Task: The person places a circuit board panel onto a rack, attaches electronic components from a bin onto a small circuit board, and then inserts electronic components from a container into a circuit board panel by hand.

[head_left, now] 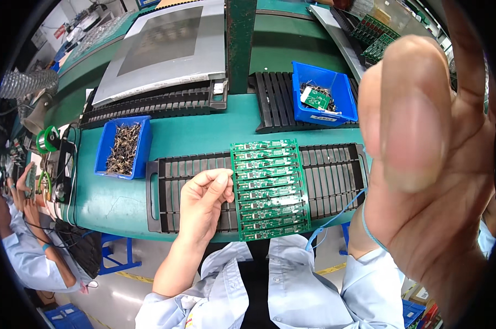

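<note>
My left hand [205,202] pinches the left edge of a green panel of printed circuit boards [270,189] between thumb and fingers. Narrow strips with small components make up the panel, which is held over a black slotted rack [335,171]. My right hand [423,148] is raised very close to the camera and fills the right side. Its thumb stands apart from a finger stretched upward, and nothing shows in it. Some of its fingertips are out of sight. A blue wrist strap [370,233] circles that wrist, with a blue cord running off it.
A blue bin [146,143] of cut component leads stands at the left. Another blue bin [341,90], with leads and a small green board, rests on a black rack [270,104] at the back. Behind lies a grey panel [108,82] beside a green post [240,49]. A co-worker's arms [39,225] show far left.
</note>
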`<state>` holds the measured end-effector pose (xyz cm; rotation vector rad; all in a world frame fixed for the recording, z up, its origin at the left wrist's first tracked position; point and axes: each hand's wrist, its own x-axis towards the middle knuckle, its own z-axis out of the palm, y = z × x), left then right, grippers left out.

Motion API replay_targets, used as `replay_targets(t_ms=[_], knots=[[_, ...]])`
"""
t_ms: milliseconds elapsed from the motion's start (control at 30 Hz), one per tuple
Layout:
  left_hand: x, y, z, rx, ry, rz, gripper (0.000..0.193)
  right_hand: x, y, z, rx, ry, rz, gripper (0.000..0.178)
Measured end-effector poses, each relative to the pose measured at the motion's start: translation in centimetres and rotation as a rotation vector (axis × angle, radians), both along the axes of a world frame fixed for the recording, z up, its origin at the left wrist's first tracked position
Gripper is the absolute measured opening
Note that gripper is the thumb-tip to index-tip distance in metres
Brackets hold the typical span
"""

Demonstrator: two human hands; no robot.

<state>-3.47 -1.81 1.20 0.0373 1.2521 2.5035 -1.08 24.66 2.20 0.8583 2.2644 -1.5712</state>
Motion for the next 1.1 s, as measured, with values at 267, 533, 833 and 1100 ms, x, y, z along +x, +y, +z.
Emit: replay_targets(t_ms=[267,533,833,1100], knots=[[0.7,-0.2,0.2,-0.033,-0.049,0.019,0.016,-0.1,2.4,-0.9,-0.063,-0.220,-0.147,0.056],[-0.1,0.0,0.5,-0.039,-0.059,-0.046,0.016,0.1,-0.3,2.2,-0.166,0.205,0.022,0.052],[-0.3,0.6,1.3,0.046,-0.161,-0.114,0.013,-1.3,-3.5,6.8,-0.305,0.724,0.194,0.052],[0.3,-0.2,1.0,0.059,0.001,-0.108,0.011,-2.8,-7.8,7.3,-0.380,0.768,0.483,0.022]])
